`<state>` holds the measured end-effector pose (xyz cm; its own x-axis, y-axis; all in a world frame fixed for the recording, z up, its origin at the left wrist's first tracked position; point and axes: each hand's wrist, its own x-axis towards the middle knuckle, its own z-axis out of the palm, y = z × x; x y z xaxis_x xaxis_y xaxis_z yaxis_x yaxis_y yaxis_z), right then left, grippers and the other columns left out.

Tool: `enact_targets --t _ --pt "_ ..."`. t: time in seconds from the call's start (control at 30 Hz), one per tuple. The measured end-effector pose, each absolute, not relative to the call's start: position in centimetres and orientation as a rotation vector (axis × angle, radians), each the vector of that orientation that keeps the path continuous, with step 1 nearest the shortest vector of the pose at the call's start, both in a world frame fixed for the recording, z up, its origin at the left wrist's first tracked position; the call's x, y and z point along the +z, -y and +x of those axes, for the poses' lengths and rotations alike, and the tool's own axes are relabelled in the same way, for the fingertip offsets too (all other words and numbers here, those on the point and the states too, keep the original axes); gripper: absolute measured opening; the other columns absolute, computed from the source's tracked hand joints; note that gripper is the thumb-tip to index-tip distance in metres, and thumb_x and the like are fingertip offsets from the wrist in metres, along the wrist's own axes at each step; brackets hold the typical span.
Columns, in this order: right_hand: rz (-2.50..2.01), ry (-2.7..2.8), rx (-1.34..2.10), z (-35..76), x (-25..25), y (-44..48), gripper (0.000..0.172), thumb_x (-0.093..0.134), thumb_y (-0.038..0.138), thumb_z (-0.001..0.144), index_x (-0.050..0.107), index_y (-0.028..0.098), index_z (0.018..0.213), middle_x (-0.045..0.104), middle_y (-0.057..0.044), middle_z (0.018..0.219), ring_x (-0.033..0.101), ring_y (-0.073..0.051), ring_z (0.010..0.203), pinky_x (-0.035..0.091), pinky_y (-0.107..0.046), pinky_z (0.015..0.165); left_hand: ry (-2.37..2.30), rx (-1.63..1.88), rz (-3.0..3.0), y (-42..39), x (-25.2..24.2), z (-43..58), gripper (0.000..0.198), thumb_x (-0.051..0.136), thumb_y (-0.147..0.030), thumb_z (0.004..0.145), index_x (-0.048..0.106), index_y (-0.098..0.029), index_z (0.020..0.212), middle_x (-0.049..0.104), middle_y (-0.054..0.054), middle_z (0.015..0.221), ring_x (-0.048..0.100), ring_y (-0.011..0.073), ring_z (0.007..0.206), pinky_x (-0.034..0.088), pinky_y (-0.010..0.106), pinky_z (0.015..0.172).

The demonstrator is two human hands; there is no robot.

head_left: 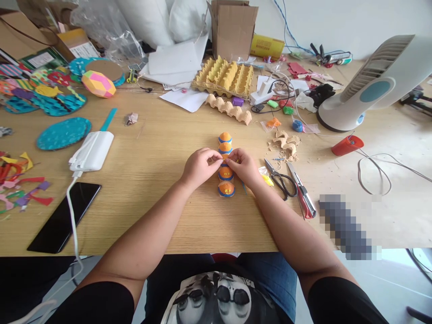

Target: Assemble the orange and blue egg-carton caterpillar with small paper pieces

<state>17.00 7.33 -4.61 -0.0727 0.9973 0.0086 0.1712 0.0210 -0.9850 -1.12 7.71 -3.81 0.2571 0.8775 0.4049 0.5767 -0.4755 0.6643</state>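
Observation:
Several orange domes with blue rims form a column on the wooden table, running away from me. The nearest dome [226, 189] and the one behind it [225, 173] carry small yellow face details. My left hand [201, 167] and my right hand [243, 167] meet over the middle dome and partly cover it. Both hands have thumb and fingertips pinched together at that dome. Whatever lies between the fingertips is too small to make out. Beyond the hands, two more domes [225, 137] show no face details.
Black-handled scissors [283, 182] and a red cutter [305, 198] lie right of my right hand. A power bank [92, 150] and phone [64, 218] are at left. Egg trays [222, 77] sit behind, a white fan [364, 90] and red cup [347, 145] at right.

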Motion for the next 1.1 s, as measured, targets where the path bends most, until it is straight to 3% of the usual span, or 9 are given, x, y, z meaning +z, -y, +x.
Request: enact_targets --t 0.23,0.9,1.1 --pt "-1.297 1.402 1.171 17.03 -4.45 -7.2 0.022 0.072 0.037 0.076 0.057 0.023 0.084 0.051 0.004 0.069 0.045 -0.013 0.063 0.035 -0.027 0.058 -1.289 1.056 1.686 -8.05 -4.49 -0.78 0.016 0.071 -0.035 0.082 0.073 -0.018 0.083 0.076 0.002 0.083 0.066 0.0142 0.074 0.051 0.025 0.069" --pt "-1.291 1.414 1.152 17.03 -4.49 -7.24 0.02 0.071 0.035 0.077 0.057 0.022 0.084 0.052 0.004 0.07 0.046 -0.014 0.064 0.037 -0.026 0.058 -1.293 1.042 1.581 -8.02 -4.59 -0.42 0.018 0.07 -0.036 0.08 0.072 -0.018 0.084 0.075 0.003 0.087 0.065 0.0163 0.079 0.05 0.027 0.074" --pt "-1.344 1.44 1.126 17.14 -3.76 -6.95 0.012 0.063 0.031 0.081 0.06 0.021 0.085 0.052 0.004 0.069 0.044 -0.013 0.063 0.036 -0.026 0.058 -1.282 1.049 1.594 -8.15 -4.82 -0.45 0.018 0.069 -0.035 0.081 0.072 -0.018 0.084 0.075 0.003 0.087 0.066 0.0162 0.079 0.05 0.028 0.075"
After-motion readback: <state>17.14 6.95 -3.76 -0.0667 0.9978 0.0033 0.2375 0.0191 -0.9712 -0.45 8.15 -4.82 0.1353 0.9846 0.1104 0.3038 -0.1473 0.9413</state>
